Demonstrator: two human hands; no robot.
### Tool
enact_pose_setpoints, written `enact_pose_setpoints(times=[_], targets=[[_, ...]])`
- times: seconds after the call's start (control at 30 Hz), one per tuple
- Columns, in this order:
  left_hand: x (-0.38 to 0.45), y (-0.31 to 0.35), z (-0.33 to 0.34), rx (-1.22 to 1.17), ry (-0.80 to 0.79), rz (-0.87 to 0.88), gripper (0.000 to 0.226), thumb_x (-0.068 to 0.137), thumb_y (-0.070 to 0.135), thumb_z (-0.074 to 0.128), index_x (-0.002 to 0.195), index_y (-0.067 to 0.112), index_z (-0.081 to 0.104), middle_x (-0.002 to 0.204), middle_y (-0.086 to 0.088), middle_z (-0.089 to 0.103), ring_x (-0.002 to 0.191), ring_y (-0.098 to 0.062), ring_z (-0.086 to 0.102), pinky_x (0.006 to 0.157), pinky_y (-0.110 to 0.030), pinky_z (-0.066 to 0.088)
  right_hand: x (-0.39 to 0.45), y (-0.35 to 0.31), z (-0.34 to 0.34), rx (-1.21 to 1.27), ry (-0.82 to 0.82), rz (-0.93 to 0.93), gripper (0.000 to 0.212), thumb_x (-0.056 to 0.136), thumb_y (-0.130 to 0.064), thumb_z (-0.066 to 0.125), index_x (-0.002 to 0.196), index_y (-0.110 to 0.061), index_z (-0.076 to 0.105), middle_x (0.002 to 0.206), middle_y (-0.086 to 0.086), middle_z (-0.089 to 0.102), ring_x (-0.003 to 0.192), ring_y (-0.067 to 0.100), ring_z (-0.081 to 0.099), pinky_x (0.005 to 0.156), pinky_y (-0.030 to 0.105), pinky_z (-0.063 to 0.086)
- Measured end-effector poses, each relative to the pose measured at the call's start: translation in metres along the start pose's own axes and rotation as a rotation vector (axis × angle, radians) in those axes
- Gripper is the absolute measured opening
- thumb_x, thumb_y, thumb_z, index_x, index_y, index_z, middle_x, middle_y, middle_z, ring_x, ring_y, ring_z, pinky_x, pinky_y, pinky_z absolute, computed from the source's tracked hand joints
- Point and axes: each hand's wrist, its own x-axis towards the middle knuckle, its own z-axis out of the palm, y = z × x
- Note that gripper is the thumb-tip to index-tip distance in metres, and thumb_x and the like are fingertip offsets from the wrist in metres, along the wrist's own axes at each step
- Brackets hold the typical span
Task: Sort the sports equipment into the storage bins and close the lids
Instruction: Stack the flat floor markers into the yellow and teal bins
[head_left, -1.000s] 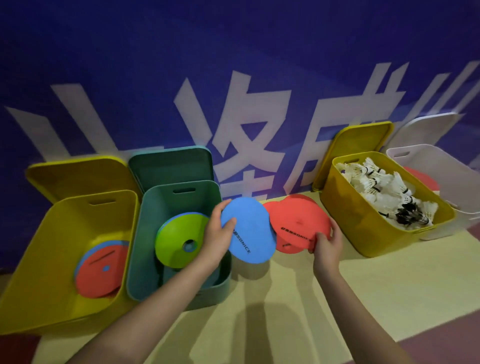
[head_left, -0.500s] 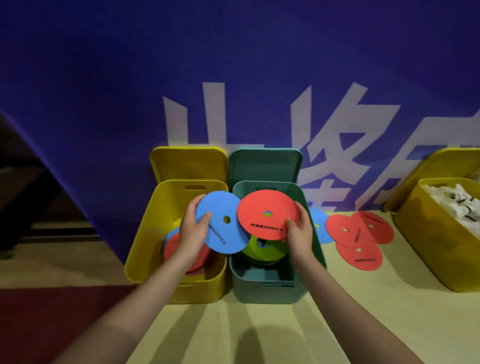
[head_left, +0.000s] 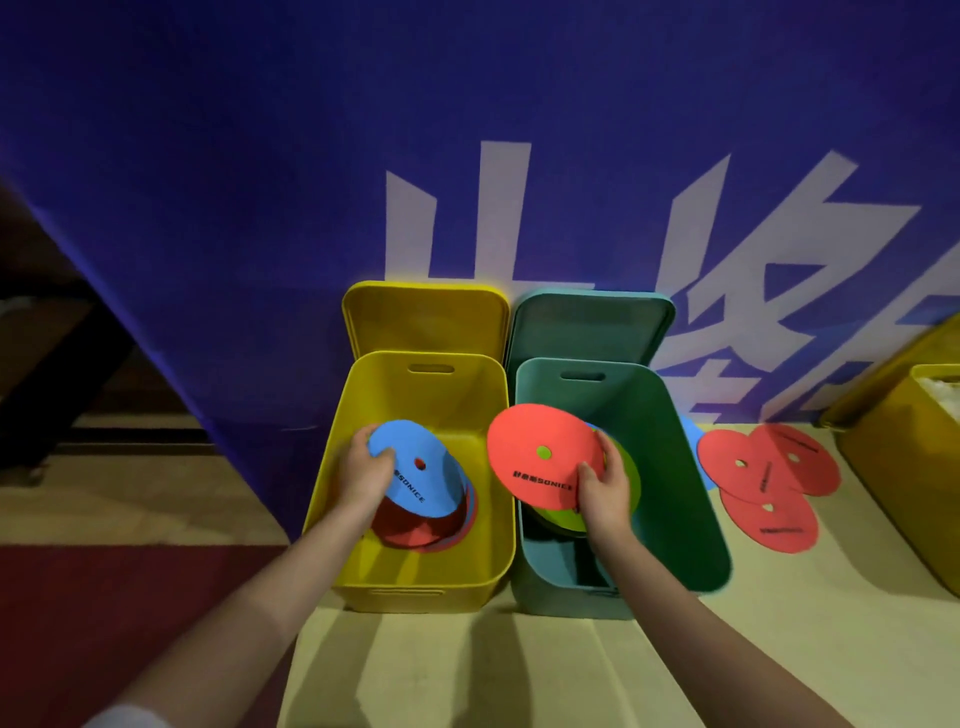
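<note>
The left hand (head_left: 366, 467) grips a blue disc (head_left: 415, 470) by its left edge, inside the yellow bin (head_left: 415, 587), just above a red disc (head_left: 400, 525) lying in it. The right hand (head_left: 605, 486) pinches a second red disc, the held one (head_left: 540, 457), at its right edge, over a green disc (head_left: 623, 467) in the teal bin (head_left: 685, 493). Both lids stand open beyond the hands. To the right of the right hand, three red discs (head_left: 769, 478) lie on the floor (head_left: 519, 670).

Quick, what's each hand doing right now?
Left hand: grips the blue disc over the yellow bin.
Right hand: grips the red disc over the green bin.
</note>
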Motion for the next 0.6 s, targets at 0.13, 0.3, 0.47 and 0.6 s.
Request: enact_pose_setpoints(times=[0.13,0.3,0.47,0.6], targets=[[0.019,-0.011,0.019,0.045,-0.060,-0.098,0.044,0.089,0.007,0.055,0.131,0.018,0.047,0.079,0.002,0.054,0.065,-0.019,0.051,0.059,-0.032,0.042,0.003,0.001,-0.002,-0.046,-0.010,-0.018,0.051,0.092,0.000,0.047,0.140,-0.015,0.042,0.141,0.010,0.047,0.129,0.028,0.044,0.110,0.040,0.034],[0.032,-0.031,0.018,0.123,-0.020,-0.181,0.045,0.082,-0.003,0.057,0.127,0.003,0.052,0.117,-0.019,0.062,0.100,-0.033,0.060,0.078,-0.038,0.046,0.006,0.003,-0.002,-0.065,-0.035,0.002,0.051,0.093,-0.001,0.047,0.141,-0.015,0.041,0.141,0.009,0.047,0.128,0.027,0.044,0.109,0.039,0.034],[0.030,-0.038,0.020,0.398,-0.124,-0.156,0.042,0.080,0.014,0.059,0.122,0.006,0.057,0.115,-0.018,0.064,0.102,-0.036,0.060,0.078,-0.039,0.050,0.007,0.003,-0.001,-0.073,-0.054,0.030,0.051,0.093,-0.004,0.047,0.142,-0.018,0.040,0.141,0.009,0.047,0.128,0.027,0.045,0.109,0.044,0.035],[0.014,-0.001,0.028,0.270,-0.148,-0.053,0.060,0.088,0.020,0.055,0.144,0.020,0.035,0.124,-0.018,0.057,0.083,-0.027,0.059,0.070,-0.035,0.048,0.002,0.003,-0.003,-0.083,-0.058,0.034,0.051,0.094,-0.005,0.047,0.144,-0.017,0.038,0.142,0.010,0.046,0.129,0.028,0.044,0.110,0.046,0.034]])
